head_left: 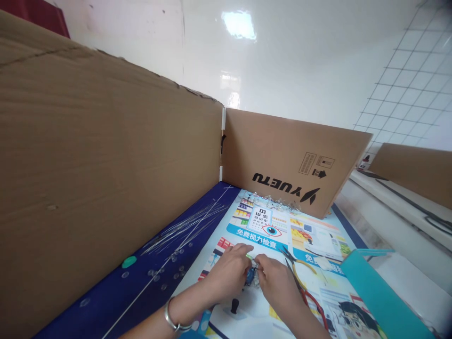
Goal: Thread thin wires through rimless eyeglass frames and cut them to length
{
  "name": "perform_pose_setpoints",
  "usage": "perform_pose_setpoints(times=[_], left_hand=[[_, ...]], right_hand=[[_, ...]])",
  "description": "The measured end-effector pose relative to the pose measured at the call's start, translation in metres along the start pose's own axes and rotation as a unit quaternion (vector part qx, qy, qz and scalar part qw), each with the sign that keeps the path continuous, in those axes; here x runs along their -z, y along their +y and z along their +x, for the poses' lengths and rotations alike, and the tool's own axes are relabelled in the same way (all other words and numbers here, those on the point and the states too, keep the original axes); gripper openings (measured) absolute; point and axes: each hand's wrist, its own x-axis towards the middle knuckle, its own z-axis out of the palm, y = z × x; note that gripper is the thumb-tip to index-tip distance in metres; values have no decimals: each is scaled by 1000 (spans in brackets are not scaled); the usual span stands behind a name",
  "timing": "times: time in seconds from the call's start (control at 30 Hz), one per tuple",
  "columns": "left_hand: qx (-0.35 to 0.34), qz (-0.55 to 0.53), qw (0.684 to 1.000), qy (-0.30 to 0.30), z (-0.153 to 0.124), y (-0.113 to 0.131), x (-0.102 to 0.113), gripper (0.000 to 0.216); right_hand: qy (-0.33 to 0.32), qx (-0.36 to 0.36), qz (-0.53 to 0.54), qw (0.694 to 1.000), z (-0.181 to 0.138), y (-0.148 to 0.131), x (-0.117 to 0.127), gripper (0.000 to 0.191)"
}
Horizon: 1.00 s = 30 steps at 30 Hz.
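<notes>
Cardboard walls (106, 165) enclose the desk (141, 278). A small blue piece (250, 278) is pinched between the left hand (229, 273) and right hand (277, 282), with fingers drawn narrow. Pliers (300, 273) lie just beside. Fine fingertip control seems called for.

Landmark: cardboard panel printed YUETU (293, 165), upright at the far edge of the table. Left of it, meeting it at a corner: taller plain cardboard wall (99, 179). Behind and above it: glossy white wall (289, 80) with a bright patch of reflected light (239, 24). Right of it: white wall of small square tiles (416, 80), a white ledge (384, 212), and a second cardboard sheet (413, 169) by that ledge. In front of it: dark blue tabletop (141, 287).
</notes>
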Motion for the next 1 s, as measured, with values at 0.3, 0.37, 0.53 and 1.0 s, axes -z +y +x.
perform_pose_setpoints(times=[0.3, 0.37, 0.53, 1.0], left_hand=[[40, -22, 999, 8, -4, 2, -3, 22], [56, -46, 997, 15, -4, 2, -5, 22], [118, -77, 987, 72, -3, 6, -16, 17], [139, -68, 982, 112, -2, 18, -27, 22]], right_hand=[[45, 25, 36, 998, 0, 9, -2, 20], [40, 24, 27, 999, -1, 9, -1, 22], [49, 33, -2, 998, -1, 9, -6, 28], [109, 111, -107, 982, 3, 12, -14, 28]])
